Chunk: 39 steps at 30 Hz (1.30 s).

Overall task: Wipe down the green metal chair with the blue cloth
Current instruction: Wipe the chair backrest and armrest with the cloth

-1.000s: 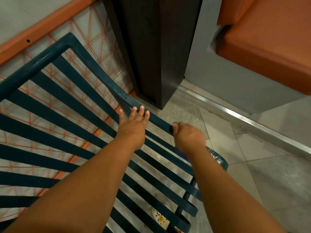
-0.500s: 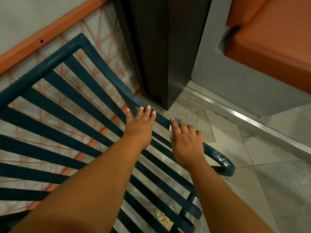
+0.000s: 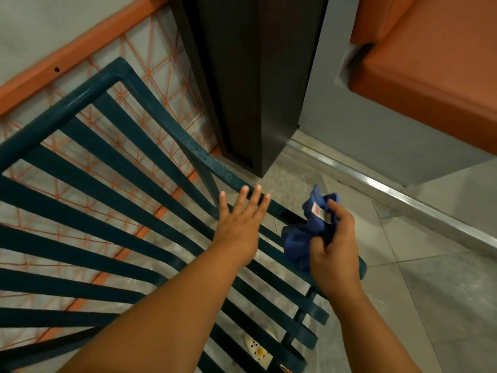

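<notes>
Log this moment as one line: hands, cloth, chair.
left hand: flat on chair rail | right hand: grips cloth, bunched, beside rail | stage: wiping underway

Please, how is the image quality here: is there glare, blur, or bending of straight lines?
Head view: wide-angle bending curves the green chair slats; a bright glare streak sits on the metal floor strip; lighting is dim and warm; the left hand and the right hand holding the blue cloth are fairly sharp, with slight softness.
</notes>
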Each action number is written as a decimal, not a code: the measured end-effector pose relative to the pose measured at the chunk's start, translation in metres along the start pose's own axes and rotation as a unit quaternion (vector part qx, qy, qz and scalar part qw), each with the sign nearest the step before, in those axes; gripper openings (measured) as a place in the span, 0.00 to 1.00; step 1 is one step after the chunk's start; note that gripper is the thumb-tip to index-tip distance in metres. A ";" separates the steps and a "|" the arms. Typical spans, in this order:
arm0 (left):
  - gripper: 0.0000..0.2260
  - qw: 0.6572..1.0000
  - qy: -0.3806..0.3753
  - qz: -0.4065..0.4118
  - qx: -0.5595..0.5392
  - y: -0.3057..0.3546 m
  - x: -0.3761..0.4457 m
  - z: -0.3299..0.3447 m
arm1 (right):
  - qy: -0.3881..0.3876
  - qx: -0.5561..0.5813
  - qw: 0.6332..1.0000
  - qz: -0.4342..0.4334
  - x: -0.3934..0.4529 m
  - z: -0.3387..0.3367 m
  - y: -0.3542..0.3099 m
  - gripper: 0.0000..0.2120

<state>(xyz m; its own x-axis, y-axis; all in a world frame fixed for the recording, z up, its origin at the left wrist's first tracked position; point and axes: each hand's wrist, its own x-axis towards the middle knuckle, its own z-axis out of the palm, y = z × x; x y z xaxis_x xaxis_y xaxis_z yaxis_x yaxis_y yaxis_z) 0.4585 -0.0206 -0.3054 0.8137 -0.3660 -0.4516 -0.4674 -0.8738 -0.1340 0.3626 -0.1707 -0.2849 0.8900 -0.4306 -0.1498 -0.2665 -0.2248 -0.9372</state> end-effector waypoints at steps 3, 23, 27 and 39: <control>0.49 1.000 -0.009 0.020 0.004 0.020 -0.001 -0.001 | 0.038 -0.114 0.993 -0.024 -0.004 0.001 0.013 0.27; 0.47 0.999 -0.046 0.004 -0.003 0.029 0.004 -0.010 | -0.124 -0.528 0.813 -0.210 -0.007 0.013 0.077 0.39; 0.47 0.999 -0.054 0.005 -0.006 0.029 0.004 -0.010 | -0.074 -0.532 0.838 -0.100 0.011 0.016 0.059 0.34; 0.48 0.999 -0.049 0.007 -0.004 0.031 0.000 -0.010 | -0.108 -0.508 0.848 -0.105 0.017 0.003 0.057 0.30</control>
<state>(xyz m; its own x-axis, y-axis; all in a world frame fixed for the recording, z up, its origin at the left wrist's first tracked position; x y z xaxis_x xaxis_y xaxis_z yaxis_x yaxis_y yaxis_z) 0.4481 -0.0509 -0.3006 0.7698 -0.3447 -0.5372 -0.4749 -0.8717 -0.1212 0.3637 -0.1882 -0.3416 0.9749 -0.1428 -0.1709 -0.1778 -0.9612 -0.2110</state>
